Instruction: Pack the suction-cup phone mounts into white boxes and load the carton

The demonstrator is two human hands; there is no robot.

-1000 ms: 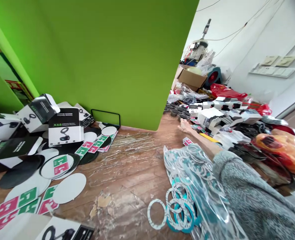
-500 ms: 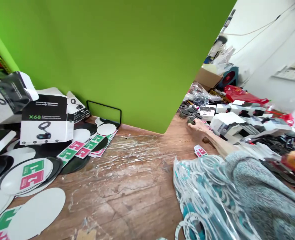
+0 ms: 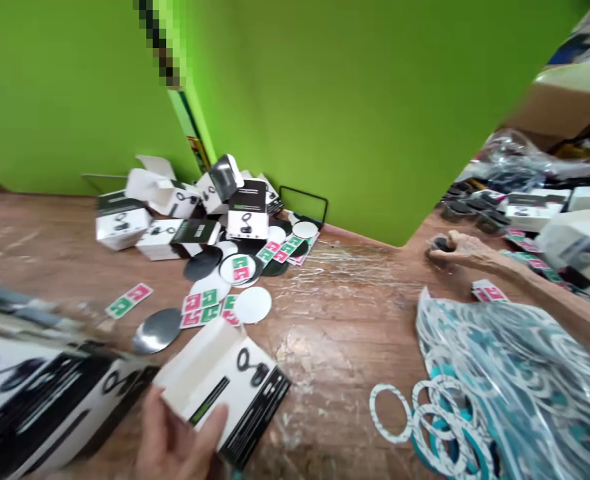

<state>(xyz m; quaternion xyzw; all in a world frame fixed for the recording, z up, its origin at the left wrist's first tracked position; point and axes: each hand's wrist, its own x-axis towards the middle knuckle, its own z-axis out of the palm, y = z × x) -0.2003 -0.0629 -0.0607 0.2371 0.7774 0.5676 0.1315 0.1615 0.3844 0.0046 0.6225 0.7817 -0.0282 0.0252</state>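
Observation:
My left hand grips a white and black product box, its flap raised, at the lower middle of the head view. At the right, my right hand is closed around a small dark round part just above the wooden table. Nearer me than that hand lie a small stack of pink-printed cards and a clear bag of white and teal rings. Several similar dark parts sit just beyond it.
Green panels stand along the back. Printed boxes, white discs, black discs and cards are heaped at the centre left. More boxes fill the lower left. Loose rings lie beside the bag.
The view has swung left. My left hand has come into view with a box. My right hand has drawn back from the dark parts with one in its fingers.

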